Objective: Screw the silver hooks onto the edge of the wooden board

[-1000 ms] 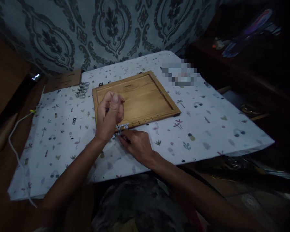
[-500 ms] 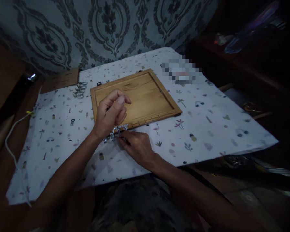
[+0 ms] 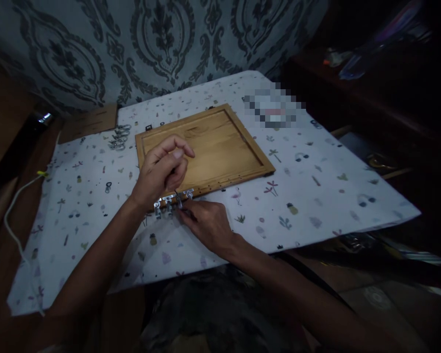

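Note:
A framed wooden panel lies on the table, with small dark holes along its near edge. At the left end of that edge sits a row of several shiny metal hooks. My left hand is curled above the panel's near left corner, thumb against the fingers. A thin dark shaft shows below it, reaching to the hooks; its upper end is hidden in the hand. My right hand comes in from the right, its fingertips closed on one metal hook near the panel's edge.
Silver clasps lie in a pile near a slotted brown cardboard piece at the back left. A pixelated item is at the back right. A white cord runs down the left side of the patterned tablecloth.
My left hand has moved slightly left and down, its index finger a little more extended, and more of the hooks show. My right hand stays at the hooks. The view has shifted slightly.

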### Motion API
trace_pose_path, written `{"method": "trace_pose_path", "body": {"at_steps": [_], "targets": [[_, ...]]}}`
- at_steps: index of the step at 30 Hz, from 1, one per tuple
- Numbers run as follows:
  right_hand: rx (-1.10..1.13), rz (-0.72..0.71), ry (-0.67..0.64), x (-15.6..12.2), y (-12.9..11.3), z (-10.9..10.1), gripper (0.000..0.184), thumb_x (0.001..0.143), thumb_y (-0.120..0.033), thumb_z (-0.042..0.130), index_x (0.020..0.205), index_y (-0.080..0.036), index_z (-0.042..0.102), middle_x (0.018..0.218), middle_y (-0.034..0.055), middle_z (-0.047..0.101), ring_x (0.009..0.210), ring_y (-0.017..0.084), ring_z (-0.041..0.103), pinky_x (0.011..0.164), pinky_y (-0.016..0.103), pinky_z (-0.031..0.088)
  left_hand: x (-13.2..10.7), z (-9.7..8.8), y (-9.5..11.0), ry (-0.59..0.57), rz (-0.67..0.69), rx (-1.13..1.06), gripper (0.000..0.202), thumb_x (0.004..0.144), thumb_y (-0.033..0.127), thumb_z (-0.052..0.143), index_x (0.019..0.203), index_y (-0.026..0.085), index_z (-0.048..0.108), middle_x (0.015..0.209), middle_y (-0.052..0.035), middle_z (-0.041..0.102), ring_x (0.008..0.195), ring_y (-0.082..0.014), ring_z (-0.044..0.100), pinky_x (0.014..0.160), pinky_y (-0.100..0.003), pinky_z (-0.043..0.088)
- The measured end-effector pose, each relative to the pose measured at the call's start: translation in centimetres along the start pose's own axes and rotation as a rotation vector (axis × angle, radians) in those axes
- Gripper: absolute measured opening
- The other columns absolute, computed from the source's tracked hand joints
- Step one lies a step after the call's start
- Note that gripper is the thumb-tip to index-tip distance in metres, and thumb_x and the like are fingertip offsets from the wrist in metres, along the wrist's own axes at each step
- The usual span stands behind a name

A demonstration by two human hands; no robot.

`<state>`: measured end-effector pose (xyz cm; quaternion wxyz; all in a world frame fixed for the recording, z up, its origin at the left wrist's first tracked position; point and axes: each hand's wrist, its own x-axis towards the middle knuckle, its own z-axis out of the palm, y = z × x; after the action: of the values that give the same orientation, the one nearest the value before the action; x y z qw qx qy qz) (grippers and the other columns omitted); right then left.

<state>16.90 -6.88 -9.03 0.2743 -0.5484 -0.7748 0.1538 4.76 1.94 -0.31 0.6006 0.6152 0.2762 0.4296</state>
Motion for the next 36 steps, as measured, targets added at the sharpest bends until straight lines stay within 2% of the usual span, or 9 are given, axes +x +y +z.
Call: {"method": "trace_pose_path", "body": {"at_steps": [3, 6, 8, 16, 22, 26, 30, 36], "targets": [[0.014, 0.014, -0.015, 0.0, -0.1, 0.0, 0.019, 0.097, -0.030, 0.061, 0.093, -0.018, 0.074, 0.079, 0.0046, 0.080, 0.069, 0.017, 0.072, 0.062, 0.028, 0.038, -0.2, 0.7, -0.3, 0.209, 0.069, 0.057, 0.043, 0.084, 0.061, 0.073, 0.082, 0.021, 0.060, 0.051, 0.0075, 0.046, 0.039, -0.0076, 0.039, 0.039, -0.020, 0.034], [0.022, 0.026, -0.019, 0.0, -0.1, 0.0, 0.019, 0.097, -0.030, 0.061, 0.093, -0.018, 0.075, 0.079, 0.0045, 0.080, 0.070, 0.018, 0.073, 0.062, 0.028, 0.038, -0.5, 1.8, -0.7, 0.366, 0.135, 0.009, 0.046, 0.084, 0.065, 0.071, 0.079, 0.021, 0.058, 0.047, 0.0099, 0.035, 0.036, -0.0061, 0.027, 0.035, -0.020, 0.022], [0.021, 0.031, -0.018, 0.0, -0.1, 0.0, 0.019, 0.097, -0.030, 0.061, 0.094, -0.018, 0.075, 0.079, 0.0047, 0.080, 0.070, 0.018, 0.073, 0.062, 0.028, 0.038, -0.7, 2.4, -1.0, 0.416, 0.164, -0.006, 0.048, 0.084, 0.068, 0.069, 0.076, 0.021, 0.058, 0.044, 0.0112, 0.028, 0.034, -0.0055, 0.019, 0.034, -0.020, 0.015], [-0.004, 0.019, -0.033, 0.1, -0.1, -0.2, 0.020, 0.099, -0.033, 0.059, 0.099, -0.020, 0.075, 0.079, 0.0037, 0.080, 0.070, 0.016, 0.071, 0.062, 0.027, 0.039, -0.2, 2.2, -0.9, 0.328, 0.095, -0.007, 0.049, 0.083, 0.066, 0.071, 0.071, 0.021, 0.056, 0.042, 0.0121, 0.022, 0.031, -0.0048, 0.020, 0.034, -0.020, 0.016], [-0.002, -0.003, -0.021, 0.0, 0.1, 0.0, 0.023, 0.100, -0.032, 0.056, 0.099, -0.020, 0.075, 0.078, 0.0035, 0.079, 0.069, 0.016, 0.071, 0.062, 0.027, 0.041, -0.1, 2.0, -0.8, 0.323, 0.071, -0.047, 0.045, 0.083, 0.059, 0.075, 0.071, 0.021, 0.054, 0.045, 0.0129, 0.022, 0.031, -0.0038, 0.020, 0.033, -0.017, 0.017], [-0.041, -0.029, 0.009, -0.1, 0.0, 0.2, 0.023, 0.100, -0.032, 0.056, 0.099, -0.019, 0.075, 0.077, 0.0040, 0.079, 0.067, 0.015, 0.070, 0.061, 0.027, 0.039, -0.5, 1.7, -0.8, 0.333, 0.129, -0.060, 0.044, 0.083, 0.057, 0.075, 0.071, 0.021, 0.055, 0.043, 0.0127, 0.021, 0.032, -0.0039, 0.016, 0.033, -0.018, 0.015], [-0.101, -0.044, 0.016, -0.1, -0.2, 0.2, 0.024, 0.100, -0.031, 0.057, 0.095, -0.017, 0.075, 0.073, 0.0054, 0.078, 0.065, 0.016, 0.070, 0.059, 0.028, 0.035, -1.4, 1.2, 0.4, 0.389, 0.246, -0.068, 0.039, 0.084, 0.052, 0.075, 0.071, 0.021, 0.056, 0.042, 0.0115, 0.024, 0.034, -0.0041, 0.013, 0.035, -0.020, 0.013], [-0.043, -0.009, -0.011, -0.1, 0.0, 0.1, 0.024, 0.100, -0.032, 0.057, 0.089, -0.018, 0.074, 0.080, 0.0050, 0.080, 0.068, 0.016, 0.070, 0.062, 0.027, 0.038, -3.1, 0.9, 1.7, 0.462, 0.332, -0.099, 0.033, 0.087, 0.043, 0.074, 0.069, 0.020, 0.058, 0.041, 0.0112, 0.024, 0.036, -0.0037, 0.010, 0.036, -0.020, 0.013]]}}
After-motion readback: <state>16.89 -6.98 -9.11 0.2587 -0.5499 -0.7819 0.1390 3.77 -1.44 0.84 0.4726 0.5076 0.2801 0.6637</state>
